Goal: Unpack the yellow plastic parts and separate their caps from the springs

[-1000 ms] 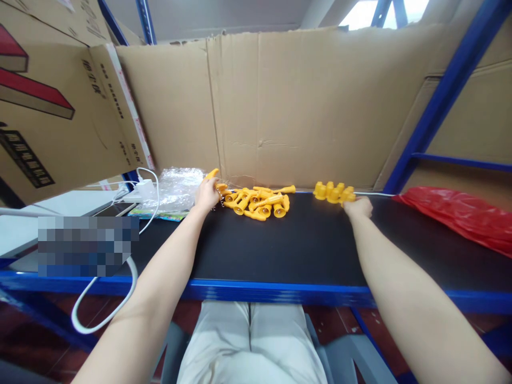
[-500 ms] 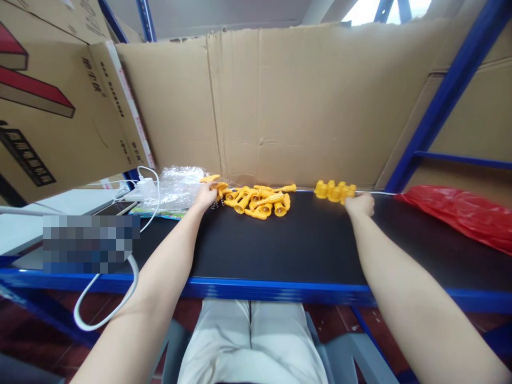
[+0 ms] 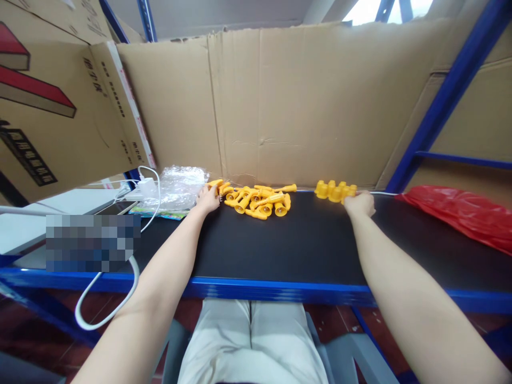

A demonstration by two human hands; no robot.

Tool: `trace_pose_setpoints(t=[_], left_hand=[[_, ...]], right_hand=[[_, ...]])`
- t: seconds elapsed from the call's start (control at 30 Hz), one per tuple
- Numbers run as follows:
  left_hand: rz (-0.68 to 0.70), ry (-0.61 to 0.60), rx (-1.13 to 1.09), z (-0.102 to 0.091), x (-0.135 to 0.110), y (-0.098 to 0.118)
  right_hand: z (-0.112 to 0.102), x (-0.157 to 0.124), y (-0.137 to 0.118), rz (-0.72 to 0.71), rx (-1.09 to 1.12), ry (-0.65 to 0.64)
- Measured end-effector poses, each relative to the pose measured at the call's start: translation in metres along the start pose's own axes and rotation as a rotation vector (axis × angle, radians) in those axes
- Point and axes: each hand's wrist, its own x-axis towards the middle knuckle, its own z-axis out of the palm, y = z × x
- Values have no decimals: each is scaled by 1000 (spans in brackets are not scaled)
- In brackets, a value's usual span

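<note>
A loose pile of yellow plastic parts (image 3: 260, 201) lies at the back of the black shelf top (image 3: 280, 245). My left hand (image 3: 208, 198) rests at the pile's left end, its fingers closed on a yellow part (image 3: 216, 183). A tidy row of yellow caps (image 3: 335, 191) stands further right. My right hand (image 3: 360, 203) sits at the right end of that row, fingers curled against the last cap. Its fingertips are hidden behind the hand.
Crumpled clear plastic wrap (image 3: 176, 186) lies left of the pile, with a white charger and cable (image 3: 146, 186) beside it. A red plastic bag (image 3: 460, 213) lies at the right. Cardboard sheets (image 3: 300, 106) wall the back. Blue rack posts (image 3: 444, 101) frame the shelf.
My left hand lowered the yellow part from above the pile's left end down to the shelf surface. My right hand stayed at the cap row, barely shifting.
</note>
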Motion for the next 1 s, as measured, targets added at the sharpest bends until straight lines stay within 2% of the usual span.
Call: trace_pose_setpoints(t=[0.1,0.23,0.33,0.43,0.53,0.73,0.8,0.87,1.0], left_hand=[[-28,-12,10,-1,0,2],[9,-10,9,-1,-1,4],[8,-6,17,-1,-1,6],[5,-4,26,0,0,7],[4,11,16,1,2,7],[4,-1,0,1,2,8],[8,6,-5,-1,0,9],[34,42,-13,-5,-2,12],[212,180,-31,-16,-5,24]], right_hand=[[-5,-5,-9,38,31,46],[-14,-10,-22,-82,27,96],[-20,-13,-34,-200,43,87],[-22,-21,-51,-398,86,55],[-19,-38,-70,-630,130,-26],[-10,-91,-101,-1135,173,-356],[-7,-105,-107,-1224,87,-464],[-6,-115,-110,-1273,-12,-515],[-7,-120,-113,-1304,-160,-457]])
